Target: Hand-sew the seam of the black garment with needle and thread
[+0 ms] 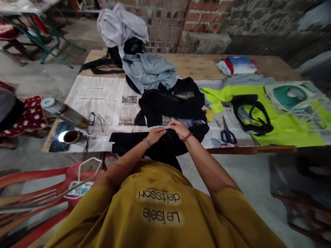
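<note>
Nearer than the black cloth (160, 148), one mustard shirt (160, 237) shows "Le isele" and "deitssori", upside down. The black cloth lies at the near edge of the surface (196, 65). The left hand (156, 135) pinches it; the right hand (179, 129) is narrow, its content I cannot tell. Left of the cloth is one mug (81, 138); right, one pair of scissors (227, 135); left and beyond, one bottle (71, 115) with little brownish liquid.
</note>
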A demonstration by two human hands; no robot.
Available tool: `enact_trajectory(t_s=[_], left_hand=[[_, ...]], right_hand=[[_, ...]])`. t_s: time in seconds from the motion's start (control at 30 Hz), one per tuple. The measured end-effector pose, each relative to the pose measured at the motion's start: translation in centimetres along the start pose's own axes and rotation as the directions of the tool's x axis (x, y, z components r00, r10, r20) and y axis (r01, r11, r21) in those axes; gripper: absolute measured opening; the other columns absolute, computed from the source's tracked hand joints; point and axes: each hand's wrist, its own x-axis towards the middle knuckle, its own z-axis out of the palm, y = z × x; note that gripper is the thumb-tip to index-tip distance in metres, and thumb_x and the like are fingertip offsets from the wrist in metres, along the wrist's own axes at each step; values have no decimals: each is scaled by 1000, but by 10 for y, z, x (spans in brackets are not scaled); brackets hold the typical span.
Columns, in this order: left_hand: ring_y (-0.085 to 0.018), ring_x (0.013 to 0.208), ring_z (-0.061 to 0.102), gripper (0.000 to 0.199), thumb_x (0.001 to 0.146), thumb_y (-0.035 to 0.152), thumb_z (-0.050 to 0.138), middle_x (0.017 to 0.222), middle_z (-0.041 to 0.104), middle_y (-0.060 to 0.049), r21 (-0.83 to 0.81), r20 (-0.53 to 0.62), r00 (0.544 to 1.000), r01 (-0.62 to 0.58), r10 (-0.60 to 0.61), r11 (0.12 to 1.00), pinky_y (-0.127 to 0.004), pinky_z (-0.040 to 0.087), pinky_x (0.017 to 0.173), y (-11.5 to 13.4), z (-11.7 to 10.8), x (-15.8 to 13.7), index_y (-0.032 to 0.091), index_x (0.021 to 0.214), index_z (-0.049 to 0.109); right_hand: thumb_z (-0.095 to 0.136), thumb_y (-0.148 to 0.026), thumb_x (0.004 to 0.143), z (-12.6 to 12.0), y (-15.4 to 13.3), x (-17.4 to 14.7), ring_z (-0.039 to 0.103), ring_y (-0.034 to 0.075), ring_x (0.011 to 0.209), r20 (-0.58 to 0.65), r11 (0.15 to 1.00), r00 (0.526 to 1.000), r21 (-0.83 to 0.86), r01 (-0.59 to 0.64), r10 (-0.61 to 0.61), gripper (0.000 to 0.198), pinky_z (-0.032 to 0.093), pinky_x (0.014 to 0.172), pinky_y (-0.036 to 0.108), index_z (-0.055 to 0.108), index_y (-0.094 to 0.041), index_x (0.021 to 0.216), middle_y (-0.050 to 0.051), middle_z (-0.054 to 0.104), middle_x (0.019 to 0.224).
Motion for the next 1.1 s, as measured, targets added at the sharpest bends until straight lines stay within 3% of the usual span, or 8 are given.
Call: enact_trajectory(t_s=[0.37,0.6,0.87,1.0,1.1], left_hand=[[-11,64,51,21,82,33,55,67,58,1,35,96,995,-5,1,999,-23,42,64,-3,-3,6,15,79,65],[-12,69,52,18,82,28,53,70,58,1,147,32,999,-42,37,988,-24,42,68,-2,1,4,15,79,64],[-13,69,54,19,85,28,51,69,59,1,183,59,996,-82,73,980,-25,44,72,-3,2,1,15,80,65],[-14,80,57,18,81,27,58,85,65,-2,202,-43,987,-143,154,969,-27,46,81,-7,3,-4,17,93,67],[-15,86,57,33,74,22,66,95,64,-3,242,-137,952,-234,272,941,-28,47,82,-14,1,-8,19,107,65]], right_hand=[[77,-23,51,1,16,20,52,11,56,61,961,988,229,-155,144,25,46,62,29,55,-18,62,-2,55,54],[67,-19,53,10,11,10,48,9,57,-22,1000,1000,16,-14,14,13,42,63,25,58,-18,63,-6,56,57],[73,-24,51,14,21,14,51,10,58,-49,965,996,254,-61,76,23,44,63,26,53,-19,63,-4,54,56],[73,-28,51,10,24,13,51,9,58,-69,959,995,278,-46,68,26,43,64,26,53,-19,65,-5,54,57],[72,-32,53,6,26,10,51,9,59,-85,961,996,276,-15,40,28,43,64,26,53,-19,68,-5,54,59]])
